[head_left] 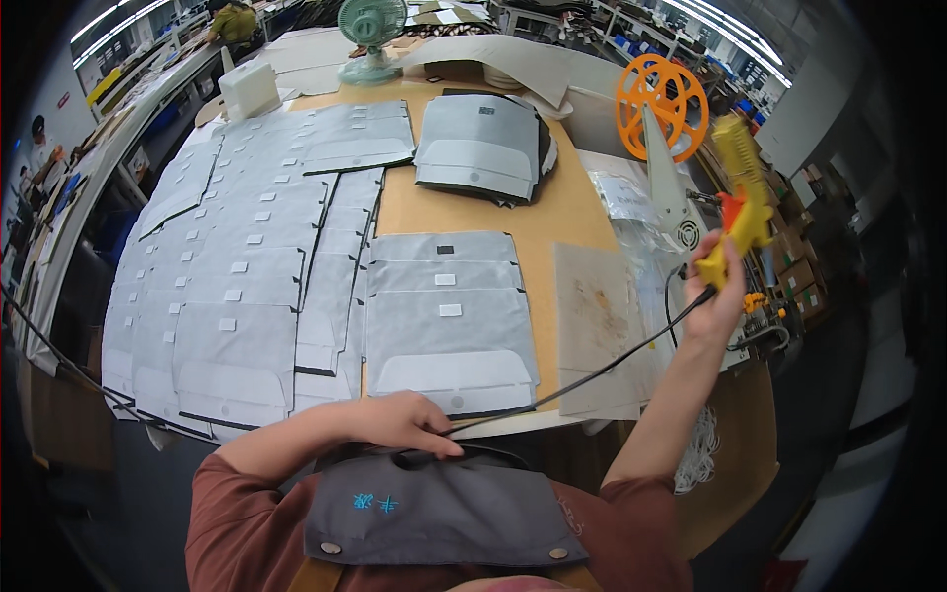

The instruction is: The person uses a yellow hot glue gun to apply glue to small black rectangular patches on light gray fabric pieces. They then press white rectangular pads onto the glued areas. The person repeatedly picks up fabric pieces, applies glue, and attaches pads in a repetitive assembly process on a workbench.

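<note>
My right hand (718, 296), raised at the table's right side, is wrapped round a yellow hot glue gun (745, 222) with an orange trigger. From its handle a black cord (612, 367) runs down and left across the front of the table. My left hand (409, 422) is closed at the near edge, by my grey apron (424, 508), and the cord passes into its fingers. Just beyond it lie overlapping grey fabric panels (449, 340) with small white patches and a pale curved pocket piece. Many similar panels (247, 217) cover the left half of the table.
A stack of grey panels (478, 143) sits at the back of the tan table (409, 212). Behind are a green fan (372, 30) and a white container (249, 91). An orange spool wheel (662, 107) stands at right, near a stained sheet (597, 321). Other people work far left.
</note>
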Action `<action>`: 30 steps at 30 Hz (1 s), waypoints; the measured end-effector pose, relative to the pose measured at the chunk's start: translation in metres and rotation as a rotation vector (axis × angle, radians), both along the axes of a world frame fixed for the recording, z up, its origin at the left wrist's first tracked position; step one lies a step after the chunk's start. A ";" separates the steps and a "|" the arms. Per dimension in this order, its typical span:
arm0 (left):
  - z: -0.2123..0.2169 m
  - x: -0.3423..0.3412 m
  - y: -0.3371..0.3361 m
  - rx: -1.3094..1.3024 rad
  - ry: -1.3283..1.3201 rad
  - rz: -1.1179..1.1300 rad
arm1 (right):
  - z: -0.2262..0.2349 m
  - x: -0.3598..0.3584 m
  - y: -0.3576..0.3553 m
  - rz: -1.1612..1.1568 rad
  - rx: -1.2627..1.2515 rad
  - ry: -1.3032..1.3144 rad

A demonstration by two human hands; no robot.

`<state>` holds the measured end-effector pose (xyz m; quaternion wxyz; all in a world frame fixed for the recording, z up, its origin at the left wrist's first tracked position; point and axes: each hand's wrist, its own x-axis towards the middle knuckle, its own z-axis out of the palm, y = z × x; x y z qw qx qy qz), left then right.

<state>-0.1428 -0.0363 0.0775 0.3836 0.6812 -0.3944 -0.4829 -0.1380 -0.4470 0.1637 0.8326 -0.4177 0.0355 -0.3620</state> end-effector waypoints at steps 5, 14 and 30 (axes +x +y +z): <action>0.038 0.018 0.072 -0.033 -0.074 0.237 | 0.031 0.022 -0.020 0.236 -0.161 -0.147; -0.001 0.055 0.067 0.000 -0.098 0.043 | -0.021 0.050 0.025 0.253 -0.425 0.186; -0.080 0.122 0.038 0.028 -1.267 0.505 | -0.090 0.068 0.120 0.809 -0.558 0.709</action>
